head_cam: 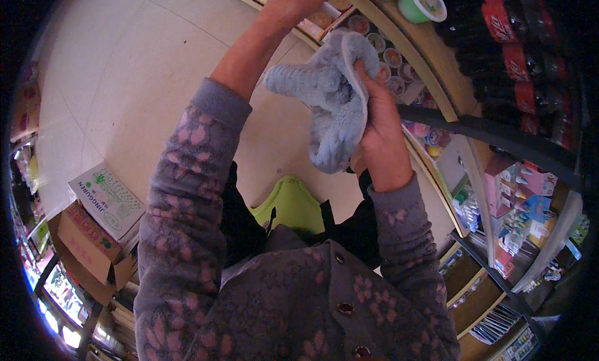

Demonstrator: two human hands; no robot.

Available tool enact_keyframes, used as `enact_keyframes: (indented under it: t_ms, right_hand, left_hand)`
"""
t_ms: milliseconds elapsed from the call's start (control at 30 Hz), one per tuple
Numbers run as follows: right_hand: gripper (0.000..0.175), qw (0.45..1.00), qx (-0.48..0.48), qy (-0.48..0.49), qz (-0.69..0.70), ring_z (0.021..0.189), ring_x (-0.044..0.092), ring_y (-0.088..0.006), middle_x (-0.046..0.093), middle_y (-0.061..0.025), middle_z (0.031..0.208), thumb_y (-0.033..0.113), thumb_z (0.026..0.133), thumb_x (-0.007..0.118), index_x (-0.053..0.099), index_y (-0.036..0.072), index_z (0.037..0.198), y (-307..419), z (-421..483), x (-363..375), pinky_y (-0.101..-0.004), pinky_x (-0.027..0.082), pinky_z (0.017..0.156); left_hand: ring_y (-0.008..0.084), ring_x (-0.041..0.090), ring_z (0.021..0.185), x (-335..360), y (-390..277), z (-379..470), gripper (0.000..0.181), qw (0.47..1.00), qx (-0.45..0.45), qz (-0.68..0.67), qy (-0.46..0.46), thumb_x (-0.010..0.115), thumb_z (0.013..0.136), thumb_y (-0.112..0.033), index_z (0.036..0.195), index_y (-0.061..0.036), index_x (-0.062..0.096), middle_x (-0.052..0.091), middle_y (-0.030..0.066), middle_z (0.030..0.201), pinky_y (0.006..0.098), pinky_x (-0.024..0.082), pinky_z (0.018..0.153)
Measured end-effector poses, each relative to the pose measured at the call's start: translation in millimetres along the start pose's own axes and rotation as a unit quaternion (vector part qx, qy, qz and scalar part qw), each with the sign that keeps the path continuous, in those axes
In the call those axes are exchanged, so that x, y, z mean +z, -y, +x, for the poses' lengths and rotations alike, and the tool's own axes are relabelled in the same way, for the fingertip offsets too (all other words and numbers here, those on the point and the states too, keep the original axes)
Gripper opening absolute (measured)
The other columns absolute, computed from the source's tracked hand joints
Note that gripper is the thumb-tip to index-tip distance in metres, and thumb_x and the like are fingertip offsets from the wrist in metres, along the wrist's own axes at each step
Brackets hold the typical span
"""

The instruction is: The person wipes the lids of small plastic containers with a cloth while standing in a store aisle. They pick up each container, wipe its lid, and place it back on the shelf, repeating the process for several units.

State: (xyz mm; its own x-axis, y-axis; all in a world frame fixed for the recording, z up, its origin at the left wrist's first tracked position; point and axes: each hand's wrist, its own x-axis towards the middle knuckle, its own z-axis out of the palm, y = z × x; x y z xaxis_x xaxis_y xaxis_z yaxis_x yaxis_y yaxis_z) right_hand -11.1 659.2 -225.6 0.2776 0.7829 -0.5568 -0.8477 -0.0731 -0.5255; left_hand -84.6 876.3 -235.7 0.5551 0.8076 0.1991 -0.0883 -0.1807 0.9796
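Note:
My right hand [386, 136] grips a fluffy light-blue cloth [334, 104], with the thumb laid over its pale hemmed edge. The cloth hangs in folds in front of the shelf, one end sticking out to the left. At the top edge of the picture, my left hand [299, 3] reaches over the shelf front, close to cardboard display boxes [320, 22]. Its fingers are partly cut off, so what they touch is hidden. Beyond the cloth, several small lidded cups [393, 57] stand in rows on a shelf.
A green sealed cup [421, 5] stands on the upper wooden shelf [421, 38], beside dark cola bottles with red labels [512, 57]. Lower right are shelves of small packaged goods [524, 206]. A lime-green plastic seat [290, 204] is below me. Cardboard boxes [107, 202] stand on the left.

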Motion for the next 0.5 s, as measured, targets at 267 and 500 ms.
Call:
enact_keyframes:
  t_ms: [267,500]
  right_hand:
    - [0.034,0.999,-0.007,0.047,-0.018,0.107,0.068,-0.0223,0.07,-0.0088,0.118,0.017,0.096,0.069,0.061,0.005,0.127,6.4,-13.1,3.3,-0.0387,0.058,0.093]
    - [0.037,0.99,0.017,0.05,-0.127,0.1,0.07,-0.0208,0.07,-0.007,0.113,0.018,0.094,0.071,0.06,0.005,0.127,8.1,-14.4,-7.8,-0.0361,0.058,0.089]
  left_hand:
    - [0.0138,0.058,0.066,-6.9,26.3,-0.2,0.04,0.989,-0.076,0.021,-0.121,0.066,0.093,-0.015,0.128,0.0017,0.06,0.063,0.0052,0.083,0.0316,0.051,0.06]
    - [0.0168,0.063,0.072,10.2,85.5,-29.7,0.023,0.983,-0.155,0.088,0.032,0.071,0.09,-0.021,0.095,0.0013,0.068,0.064,0.0095,0.073,0.0335,0.052,0.061]
